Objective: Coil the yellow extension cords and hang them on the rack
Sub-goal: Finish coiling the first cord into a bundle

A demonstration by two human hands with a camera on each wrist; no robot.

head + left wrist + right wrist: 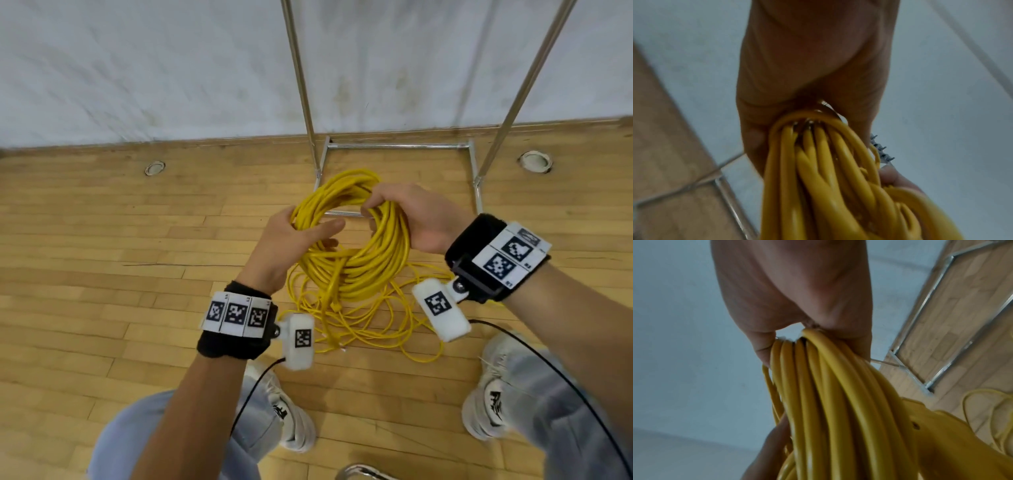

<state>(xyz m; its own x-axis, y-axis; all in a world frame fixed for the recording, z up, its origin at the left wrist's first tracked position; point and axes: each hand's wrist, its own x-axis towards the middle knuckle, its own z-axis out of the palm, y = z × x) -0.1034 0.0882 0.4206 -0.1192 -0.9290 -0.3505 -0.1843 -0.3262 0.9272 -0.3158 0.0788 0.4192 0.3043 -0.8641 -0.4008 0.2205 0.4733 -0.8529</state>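
A thick coil of yellow extension cord [370, 263] hangs in the air between my two hands, above the floor. My left hand [301, 236] grips the coil's left side, with its fingers wrapped round the bundle [818, 162]. My right hand [404, 216] grips the coil's upper right part [818, 369]. A yellow plug body [953, 434] shows beside the strands in the right wrist view. A second, thinner yellow cord [373, 329] lies loose and tangled on the floor under the coil. The metal rack [400, 146] stands just beyond, against the wall.
The rack's two uprights [301, 85] rise out of the top of the head view, and its base frame lies on the wooden floor [102, 240]. My shoes [291, 421] stand just behind the loose cord. Round metal floor plates [534, 161] sit near the wall.
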